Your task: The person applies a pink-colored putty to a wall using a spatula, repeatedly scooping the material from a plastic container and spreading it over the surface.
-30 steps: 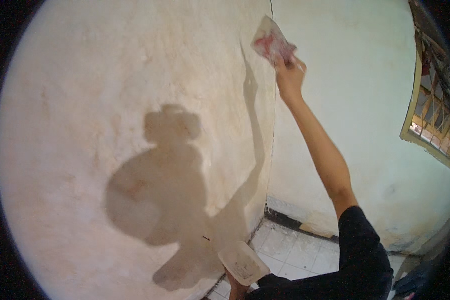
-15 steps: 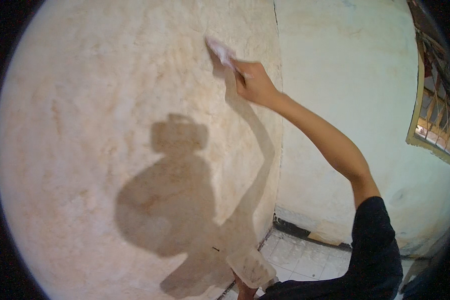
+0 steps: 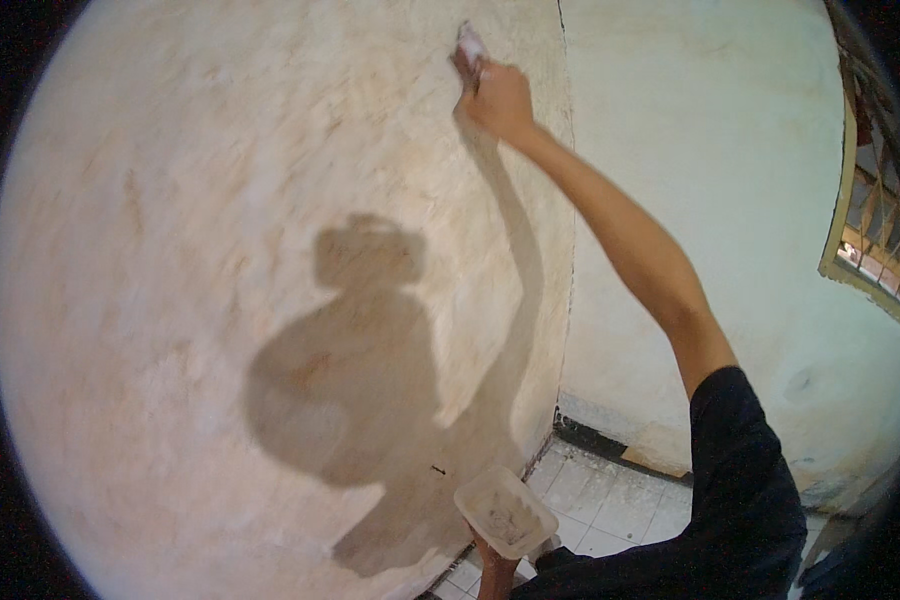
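My right hand (image 3: 500,100) is raised high against the blotchy cream wall (image 3: 170,300), closed around a paintbrush (image 3: 471,42). The brush head is whitish and points up at the wall; whether its tip touches the surface I cannot tell. Low down, my left hand (image 3: 495,562) holds a pale rectangular plastic tub (image 3: 467,505), tilted so that its inside shows. Some whitish residue coats the tub's bottom. Most of my left hand's fingers are hidden behind the tub.
A nail (image 3: 438,470) sticks out of the wall left of the tub. A pale green wall (image 3: 710,200) meets the cream one at a corner. Further right is a barred window (image 3: 875,240). White floor tiles (image 3: 610,510) are spattered. My shadow falls on the cream wall.
My right hand has moved up and slightly right along the wall with the paintbrush. The tub in my left hand has risen a little and shows more of its inside.
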A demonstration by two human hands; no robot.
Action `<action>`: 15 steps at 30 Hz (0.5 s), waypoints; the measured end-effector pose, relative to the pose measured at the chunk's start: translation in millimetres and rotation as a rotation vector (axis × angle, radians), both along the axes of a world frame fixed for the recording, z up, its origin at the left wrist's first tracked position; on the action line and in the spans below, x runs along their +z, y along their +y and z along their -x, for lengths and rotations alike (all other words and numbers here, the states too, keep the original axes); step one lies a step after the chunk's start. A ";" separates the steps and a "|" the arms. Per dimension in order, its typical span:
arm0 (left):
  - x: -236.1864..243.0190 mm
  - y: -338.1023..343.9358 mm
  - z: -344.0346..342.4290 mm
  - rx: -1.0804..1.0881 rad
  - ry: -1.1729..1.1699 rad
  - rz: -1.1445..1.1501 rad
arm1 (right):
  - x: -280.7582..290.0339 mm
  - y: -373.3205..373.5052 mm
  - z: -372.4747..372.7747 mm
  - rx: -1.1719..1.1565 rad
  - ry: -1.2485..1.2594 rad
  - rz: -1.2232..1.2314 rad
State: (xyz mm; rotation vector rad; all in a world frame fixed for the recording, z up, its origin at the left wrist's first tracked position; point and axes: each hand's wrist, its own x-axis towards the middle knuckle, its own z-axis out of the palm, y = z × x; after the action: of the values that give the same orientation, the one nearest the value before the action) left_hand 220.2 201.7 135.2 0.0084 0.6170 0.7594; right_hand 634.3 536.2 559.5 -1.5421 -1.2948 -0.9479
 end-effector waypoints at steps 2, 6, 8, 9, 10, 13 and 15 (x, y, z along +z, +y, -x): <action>3.7 4.8 -4.5 -0.006 -0.025 -0.008 | -19.6 -24.7 33.7 0.119 0.038 0.023; 19.7 16.3 -8.3 -0.013 0.025 -0.085 | -40.5 -79.4 98.4 0.453 0.054 -0.059; 14.3 20.3 -3.1 -0.010 0.020 -0.078 | -44.6 -80.2 93.2 0.548 0.203 -0.064; 11.0 24.3 -2.8 0.005 0.025 -0.083 | -36.2 -78.5 71.4 0.517 0.243 -0.110; 7.7 28.2 -1.5 0.025 0.033 -0.086 | -26.1 -72.9 46.7 0.490 0.287 -0.155; 1.3 38.3 7.3 0.048 0.119 -0.159 | -0.5 -43.9 -20.1 0.267 0.419 -0.138; 29.6 49.3 -1.9 0.062 0.086 -0.146 | -4.9 -23.0 -65.0 0.069 0.133 -0.320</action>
State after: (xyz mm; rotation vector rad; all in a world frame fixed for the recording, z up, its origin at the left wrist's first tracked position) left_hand 222.1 251.1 164.8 0.1575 0.6449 0.8668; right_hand 699.4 513.3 554.6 -1.2816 -1.0389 -0.9410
